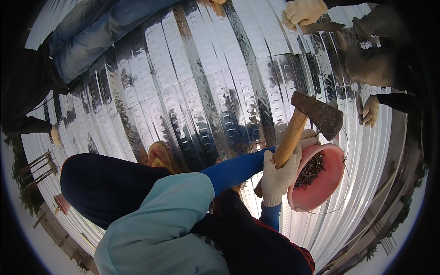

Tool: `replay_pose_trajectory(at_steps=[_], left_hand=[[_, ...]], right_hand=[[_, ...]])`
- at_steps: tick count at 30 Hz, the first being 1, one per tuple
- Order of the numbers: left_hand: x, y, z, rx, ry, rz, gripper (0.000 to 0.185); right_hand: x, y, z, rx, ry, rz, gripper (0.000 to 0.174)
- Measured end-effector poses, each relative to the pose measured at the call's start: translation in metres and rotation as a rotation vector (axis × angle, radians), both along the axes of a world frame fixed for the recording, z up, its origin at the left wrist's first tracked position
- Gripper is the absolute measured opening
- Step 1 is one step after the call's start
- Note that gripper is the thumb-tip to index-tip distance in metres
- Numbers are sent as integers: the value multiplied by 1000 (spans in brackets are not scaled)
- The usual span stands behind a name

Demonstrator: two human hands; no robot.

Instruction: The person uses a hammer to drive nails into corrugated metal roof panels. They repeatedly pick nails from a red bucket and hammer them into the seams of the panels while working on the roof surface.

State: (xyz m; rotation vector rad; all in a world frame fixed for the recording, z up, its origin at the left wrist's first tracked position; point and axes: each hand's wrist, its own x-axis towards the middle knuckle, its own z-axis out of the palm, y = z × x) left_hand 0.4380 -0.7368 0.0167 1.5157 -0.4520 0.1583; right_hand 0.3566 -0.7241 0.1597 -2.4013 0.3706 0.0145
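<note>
My right hand (280, 175), in a white knit glove, is wrapped around the wooden handle (291, 141) of a hatchet. The rusty hatchet head (318, 115) points up and away from me. Just behind the handle is my left hand (309, 135), also gloved and partly hidden. Its fingers look curled near the bucket rim, and whether they hold anything is unclear. A pink plastic bucket (319, 196) with a wire bail tilts towards me beside both hands. Many loose nails (311, 172) lie inside it.
Shiny ribbed metal sheets (213, 86) with overlapping seams spread beneath me. My sandalled foot (161, 156) rests on them. A person in jeans (103, 41) is at upper left. Other workers' gloved hands (306, 13) are at upper right. Another bucket (62, 203) stands at left.
</note>
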Motion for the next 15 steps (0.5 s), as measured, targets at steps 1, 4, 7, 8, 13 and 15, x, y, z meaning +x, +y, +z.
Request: replay_pose_trajectory(at_steps=[1, 4, 7, 8, 13, 15], left_hand=[[-9, -11, 0, -22, -27, 30, 29], [-31, -43, 1, -60, 5, 1, 28], [-43, -43, -2, -84, 99, -15, 26], [-38, -33, -6, -98, 146, 10, 26], [43, 144, 23, 223, 381, 451, 24], [85, 230, 12, 128, 493, 595, 29]], right_hand=[[-9, -8, 0, -20, -33, -4, 38], [-29, -24, -2, 22, -75, -34, 43], [-45, -43, -8, 36, -1, -21, 56], [-46, -46, -10, 47, -14, 17, 59], [-23, -28, -16, 290, -111, -110, 60], [7, -2, -9, 366, -94, -122, 54]])
